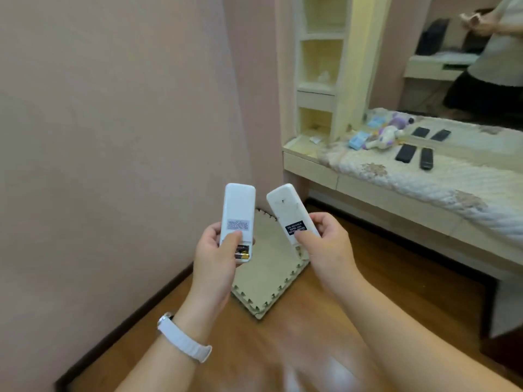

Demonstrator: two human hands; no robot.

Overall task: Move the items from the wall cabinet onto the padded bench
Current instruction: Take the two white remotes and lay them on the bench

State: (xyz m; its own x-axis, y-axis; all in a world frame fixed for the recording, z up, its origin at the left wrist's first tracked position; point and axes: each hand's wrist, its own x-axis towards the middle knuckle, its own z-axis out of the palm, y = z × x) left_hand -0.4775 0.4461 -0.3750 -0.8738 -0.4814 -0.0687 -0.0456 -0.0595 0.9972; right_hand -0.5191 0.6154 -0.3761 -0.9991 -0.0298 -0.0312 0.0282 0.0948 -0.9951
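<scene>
Two white remotes are up in front, both back side out. The left remote [237, 210] stands nearly upright with a grey label, its battery bay uncovered and batteries [242, 253] showing at the bottom. The left hand [218, 258] grips it low, thumb pressed just under the label. The right remote [285, 210], scuffed and carrying a black label, leans its top toward the other one; the right hand [325, 244] holds it by the lower end, thumb on the back. The two remotes are close but apart. Below the hands, foam mat tiles [266, 278] with toothed edges lean into the corner on the wood floor [283, 349]. A pink wall [113, 137] runs close along the left. Ahead and to the right sits the padded bench [424, 193], with its cream front rail facing us and floor between it and the hands. On its quilt, far from the hands, lie two black remotes [405, 153], a plush toy [382, 137] and a blue packet [358, 140]; bare quilt shows on their near side.
</scene>
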